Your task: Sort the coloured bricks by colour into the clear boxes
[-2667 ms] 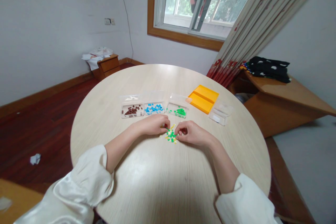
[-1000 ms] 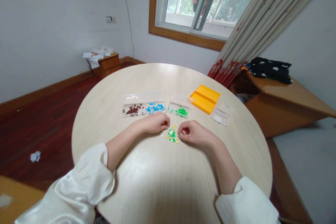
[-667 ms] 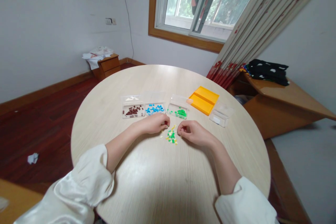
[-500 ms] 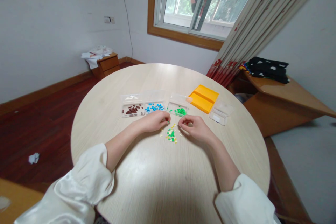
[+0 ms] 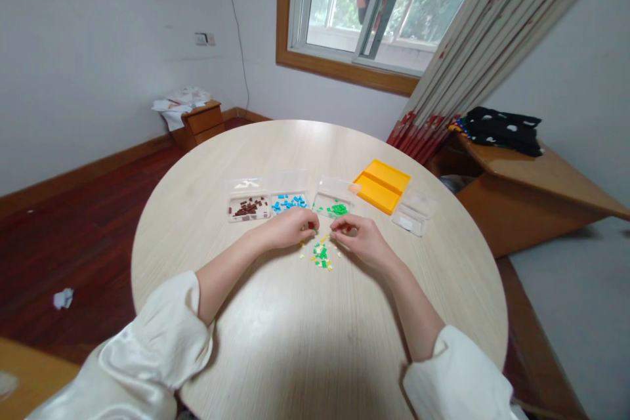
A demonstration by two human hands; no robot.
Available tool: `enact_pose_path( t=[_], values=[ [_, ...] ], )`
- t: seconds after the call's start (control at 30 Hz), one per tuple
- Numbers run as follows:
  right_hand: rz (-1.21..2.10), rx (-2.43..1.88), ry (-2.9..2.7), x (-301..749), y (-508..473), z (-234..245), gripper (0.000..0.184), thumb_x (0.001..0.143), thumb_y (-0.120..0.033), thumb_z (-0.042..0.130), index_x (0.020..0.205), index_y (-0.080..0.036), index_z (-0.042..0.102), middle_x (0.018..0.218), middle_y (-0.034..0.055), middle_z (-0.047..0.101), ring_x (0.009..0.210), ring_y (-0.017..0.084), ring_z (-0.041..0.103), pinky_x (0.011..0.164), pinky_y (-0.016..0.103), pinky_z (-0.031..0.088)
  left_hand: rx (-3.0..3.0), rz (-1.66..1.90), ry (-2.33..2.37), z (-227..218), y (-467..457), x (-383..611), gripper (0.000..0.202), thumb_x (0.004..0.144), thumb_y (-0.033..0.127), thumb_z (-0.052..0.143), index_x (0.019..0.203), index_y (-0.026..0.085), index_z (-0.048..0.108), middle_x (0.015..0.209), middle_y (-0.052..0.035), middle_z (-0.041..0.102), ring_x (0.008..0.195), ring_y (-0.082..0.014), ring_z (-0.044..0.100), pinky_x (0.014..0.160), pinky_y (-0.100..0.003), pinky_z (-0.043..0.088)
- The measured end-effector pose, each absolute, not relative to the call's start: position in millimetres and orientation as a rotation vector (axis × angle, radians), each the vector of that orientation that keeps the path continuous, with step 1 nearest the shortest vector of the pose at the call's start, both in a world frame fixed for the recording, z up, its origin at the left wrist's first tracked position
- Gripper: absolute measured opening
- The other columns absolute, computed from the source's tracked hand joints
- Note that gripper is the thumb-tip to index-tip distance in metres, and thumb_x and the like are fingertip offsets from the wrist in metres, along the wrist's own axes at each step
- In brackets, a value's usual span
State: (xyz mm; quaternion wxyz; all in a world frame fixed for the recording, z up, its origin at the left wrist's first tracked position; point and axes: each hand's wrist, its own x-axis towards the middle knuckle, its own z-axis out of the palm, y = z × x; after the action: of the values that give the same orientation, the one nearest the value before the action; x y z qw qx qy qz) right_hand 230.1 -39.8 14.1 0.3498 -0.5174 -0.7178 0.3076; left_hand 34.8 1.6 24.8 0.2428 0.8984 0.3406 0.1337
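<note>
My left hand point(image 5: 298, 226) is closed in a pinch, with a bit of green, a small green toy brick point(image 5: 315, 230), showing at the fingertips. Across a narrow gap, my right hand point(image 5: 359, 236) pinches with thumb and forefinger; what lies between them is too small to make out. Just below both hands, a loose pile of small green, yellow and pale bricks point(image 5: 321, 253) is spread on the table. Behind the hands stands an open clear box point(image 5: 322, 205) with green bricks point(image 5: 338, 209) gathered at its right side.
Left of it are clear boxes with blue bricks point(image 5: 291, 202) and dark brown bricks point(image 5: 251, 207). An open yellow case point(image 5: 382, 185) and a small clear box point(image 5: 412, 220) lie to the right. All rest on the round wooden table point(image 5: 295, 315).
My right hand has shifted slightly left, narrowing the gap between the fingertips. My left hand stays nearly in place. The boxes have not moved.
</note>
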Motion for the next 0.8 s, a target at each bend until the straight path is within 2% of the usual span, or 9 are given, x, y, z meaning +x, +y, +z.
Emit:
enact_pose_path(
  t=[0.27,0.8],
  values=[
    [0.822,-1.330,-1.824,227.4,-41.9,15.5,0.014,0.071,-0.028,0.059,0.077,-0.016,0.064,0.079,0.0050,0.067,0.076,0.017,0.060,0.074,0.032,0.046,2.496,0.334,0.905,24.9,0.9,35.1,0.014,0.078,0.011,0.054,0.085,0.014,0.066,0.078,-0.0044,0.066,0.071,-0.0141,0.056,0.066,-0.024,0.040],
    [0.556,-1.248,-1.809,228.7,-35.6,9.9,0.010,0.072,-0.024,0.061,0.077,-0.017,0.065,0.074,0.0037,0.067,0.068,0.015,0.058,0.065,0.029,0.045,2.490,0.357,0.932,20.6,3.1,35.2,0.015,0.078,0.011,0.054,0.088,0.013,0.066,0.082,-0.0059,0.066,0.074,-0.0154,0.057,0.068,-0.025,0.041]
  ],
)
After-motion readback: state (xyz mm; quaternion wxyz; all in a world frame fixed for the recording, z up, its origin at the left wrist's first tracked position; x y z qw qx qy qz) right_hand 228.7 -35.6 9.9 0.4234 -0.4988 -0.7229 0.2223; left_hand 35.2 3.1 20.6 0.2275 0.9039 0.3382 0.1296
